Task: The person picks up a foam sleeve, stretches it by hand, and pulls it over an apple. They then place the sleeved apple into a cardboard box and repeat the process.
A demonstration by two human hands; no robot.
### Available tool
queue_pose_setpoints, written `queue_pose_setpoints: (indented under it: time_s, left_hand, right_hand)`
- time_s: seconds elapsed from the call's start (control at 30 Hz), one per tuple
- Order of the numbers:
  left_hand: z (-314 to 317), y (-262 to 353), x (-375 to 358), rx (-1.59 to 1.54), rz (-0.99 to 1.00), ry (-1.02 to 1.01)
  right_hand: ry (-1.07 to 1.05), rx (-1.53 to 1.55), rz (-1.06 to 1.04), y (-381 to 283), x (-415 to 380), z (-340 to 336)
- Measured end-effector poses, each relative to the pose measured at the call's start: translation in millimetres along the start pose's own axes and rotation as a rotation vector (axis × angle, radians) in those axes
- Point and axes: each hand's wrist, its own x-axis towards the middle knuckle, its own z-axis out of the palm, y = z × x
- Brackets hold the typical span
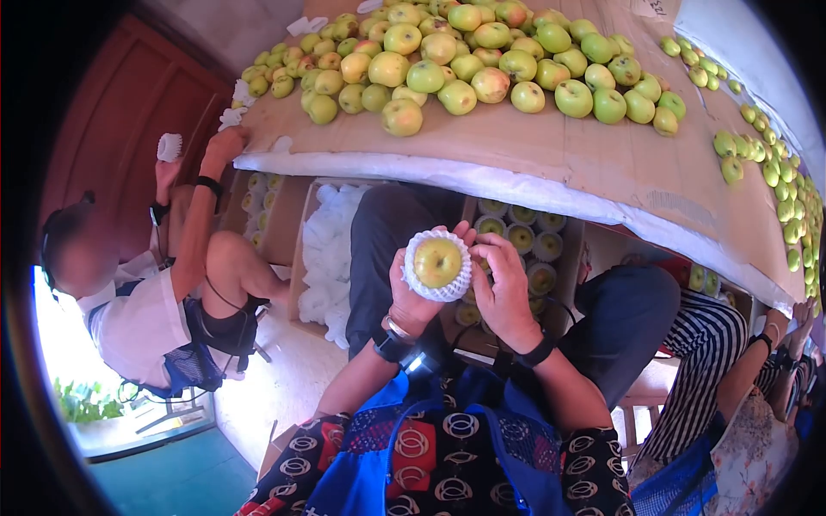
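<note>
A yellow-green apple (437, 260) sits in a white foam net (444, 291), its stem end facing up toward me. My left hand (411, 303) cups the netted apple from the left and below. From the other side, my right hand (506, 291) has its fingers and thumb at the net's right edge. Both hands hold it above my lap, in front of the table edge. Under them stands a cardboard box of netted apples (520, 237), partly hidden by my hands and legs.
Loose apples (458, 96) are heaped on the cardboard-covered table (533, 150). A box of white foam nets (331, 249) stands left of my leg. A person (138, 318) at left holds a foam net. Another person in striped trousers (701, 370) sits at right.
</note>
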Motion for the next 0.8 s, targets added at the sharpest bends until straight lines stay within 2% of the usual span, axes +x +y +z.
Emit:
queue_pose_setpoints:
  time_s: [0.1, 0.17, 0.2, 0.27, 0.3, 0.37, 0.4, 0.43, 0.47, 0.57, 0.67, 0.8]
  left_hand:
    - [-8, -1, 0, -0.035, -0.051, -0.065]
    - [-15, 1, 1, -0.002, -0.03, 0.011]
    - [-13, 1, 2, 0.0, -0.03, 0.01]
    - [-9, -1, 1, 0.123, 0.011, 0.121]
    - [-23, 0, -3, 0.12, 0.012, 0.122]
    - [-63, 3, -10, 1.149, 0.266, 0.224]
    - [-10, -5, -13, 0.707, 0.117, 0.258]
    - [-12, -11, -16, 0.543, 0.132, 0.148]
    - [-28, -8, -10, 0.404, -0.013, 0.224]
    - [-40, -7, -5, 0.377, -0.021, 0.195]
    - [-44, -8, 1, 0.282, -0.042, 0.156]
    - [-29, -13, 3, 0.324, -0.06, 0.184]
  right_hand:
    - [-0.006, 0.044, 0.002, 2, -2, -2]
    - [-0.149, 0.333, 0.24, 13, -2, -5]
    - [-0.148, 0.334, 0.239, 12, 0, -6]
    - [0.002, 0.375, 0.202, 7, 4, -11]
    - [-0.134, 0.303, 0.121, 5, 6, -17]
    - [-0.196, 0.175, -0.021, -7, 4, -9]
    - [-0.181, 0.048, -0.123, -9, 2, 0]
    - [-0.164, 0.007, -0.094, -10, 0, 6]
    - [-0.127, 0.032, 0.011, -6, -4, 12]
    - [-0.013, 0.02, -0.018, -2, -4, 15]
    - [-0.016, -0.056, -0.01, -1, -2, 10]
    - [0.009, -0.06, -0.002, 4, -2, 12]
